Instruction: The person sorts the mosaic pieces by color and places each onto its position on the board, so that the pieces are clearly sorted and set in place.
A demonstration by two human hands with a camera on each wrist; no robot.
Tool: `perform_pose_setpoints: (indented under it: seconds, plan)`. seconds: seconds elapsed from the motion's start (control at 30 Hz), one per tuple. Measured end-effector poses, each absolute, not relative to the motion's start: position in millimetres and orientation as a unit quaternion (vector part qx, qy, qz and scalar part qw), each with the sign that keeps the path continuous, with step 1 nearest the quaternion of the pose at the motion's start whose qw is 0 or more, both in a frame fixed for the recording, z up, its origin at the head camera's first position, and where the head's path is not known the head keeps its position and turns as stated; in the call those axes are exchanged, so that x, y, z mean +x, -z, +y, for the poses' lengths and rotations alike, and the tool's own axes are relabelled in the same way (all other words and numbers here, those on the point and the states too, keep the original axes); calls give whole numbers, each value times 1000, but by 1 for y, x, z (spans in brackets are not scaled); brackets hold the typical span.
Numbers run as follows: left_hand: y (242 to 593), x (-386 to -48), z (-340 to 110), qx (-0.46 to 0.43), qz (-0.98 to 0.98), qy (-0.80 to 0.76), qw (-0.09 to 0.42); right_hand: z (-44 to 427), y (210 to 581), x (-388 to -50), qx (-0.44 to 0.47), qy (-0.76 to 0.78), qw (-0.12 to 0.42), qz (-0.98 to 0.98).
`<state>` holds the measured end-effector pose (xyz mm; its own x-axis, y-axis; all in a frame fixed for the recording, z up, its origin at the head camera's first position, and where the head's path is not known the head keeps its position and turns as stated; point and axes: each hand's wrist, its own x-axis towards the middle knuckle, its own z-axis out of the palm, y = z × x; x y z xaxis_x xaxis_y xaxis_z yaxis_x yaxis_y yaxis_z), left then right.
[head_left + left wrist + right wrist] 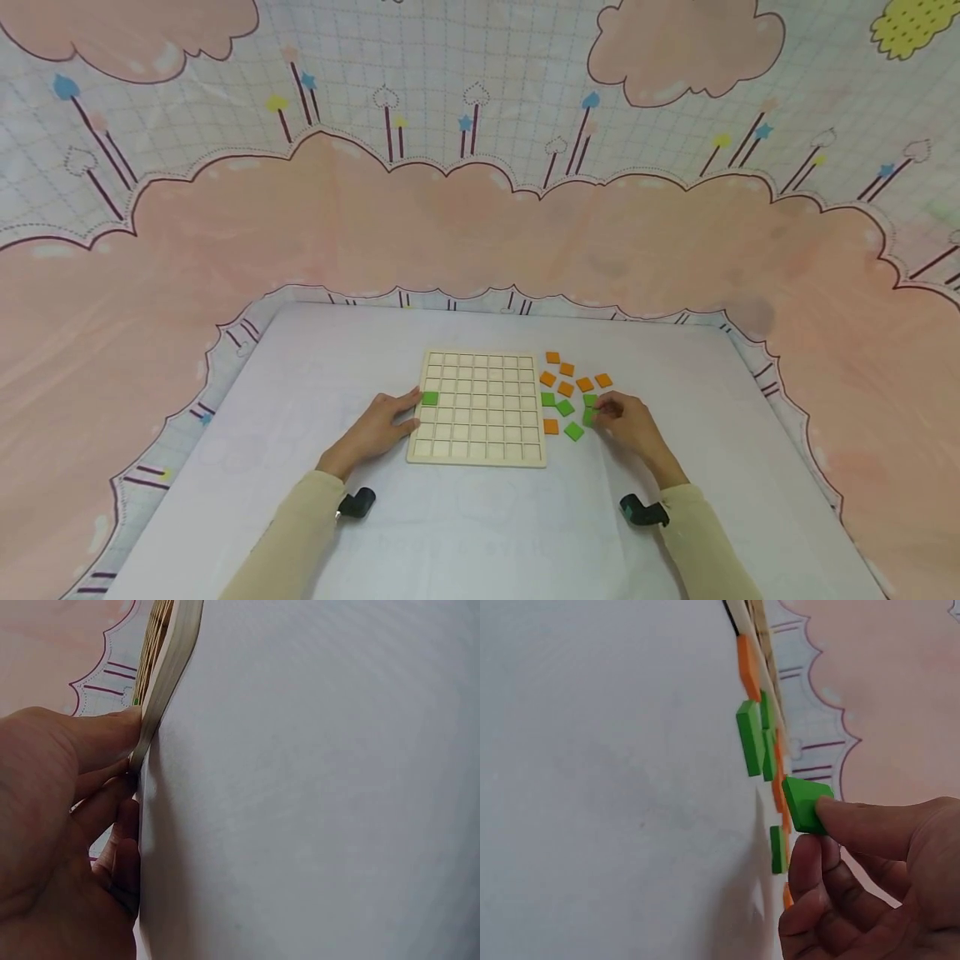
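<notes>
White tabletop [465, 533] bears seven orange tiles [567, 369]; unclenched left grip [377, 429] touches one board [480, 408], right grip [630, 423] pinches one green tile [802, 801].

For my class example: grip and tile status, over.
Right grip pinching green tile. Left grip touching board, left edge. Loose tiles lie between right grip and board.

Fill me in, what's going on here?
A person is handling small square tiles next to a gridded board. The right hand pinches a green tile, seemingly raised off the table. The left hand touches the board's left edge. One placed green tile sits in the leftmost column, about halfway up. Loose orange tiles and loose green tiles lie to the right of the board.
</notes>
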<state>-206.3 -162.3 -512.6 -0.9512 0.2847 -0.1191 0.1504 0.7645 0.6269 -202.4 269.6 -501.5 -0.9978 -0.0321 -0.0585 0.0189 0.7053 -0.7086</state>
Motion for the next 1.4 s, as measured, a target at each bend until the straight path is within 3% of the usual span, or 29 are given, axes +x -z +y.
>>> perform_pose_setpoints:
  seconds: [0.97,1.4]
  plan:
    - [512,-206,-161,122,933,-324,97,222,478,-219,-36,438,22,898]
    - [513,-204,-162,117,931,-327,109,176,479,-220,-52,464,39,884]
